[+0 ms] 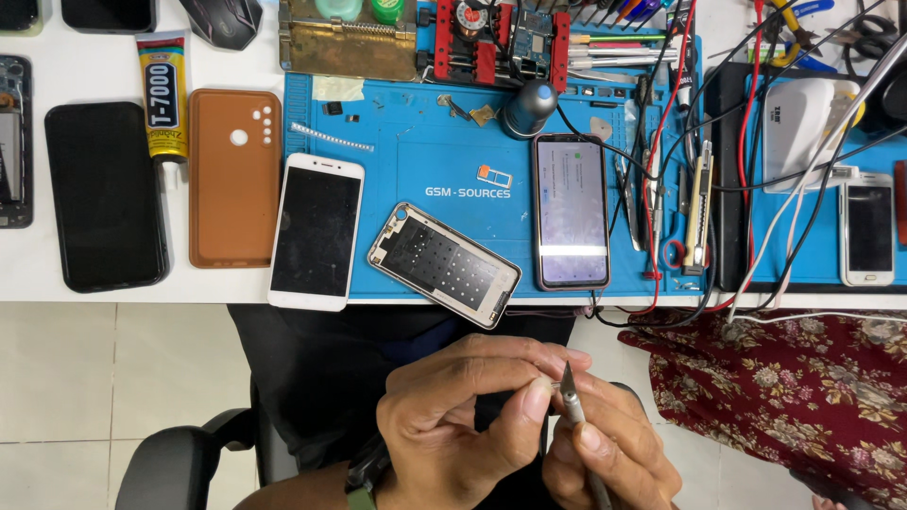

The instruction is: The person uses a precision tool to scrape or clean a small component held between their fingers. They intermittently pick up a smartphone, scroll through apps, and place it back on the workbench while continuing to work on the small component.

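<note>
Pinching a tiny, barely visible part in your left hand (463,416), you grip the pointed tweezers (573,401) closed in your right hand (605,453), low over your lap, off the table (113,283). Slip, and the part likely drops to the floor.

Bright, even overhead light; soft shadows, sharp focus, mild edge distortion.

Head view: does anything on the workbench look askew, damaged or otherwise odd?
Yes. An opened phone frame lies tilted across the blue mat, its insides exposed. The white phone overhangs the bench edge. Wires tangle at the right. Both hands work below the bench with a pointed tool.
</note>
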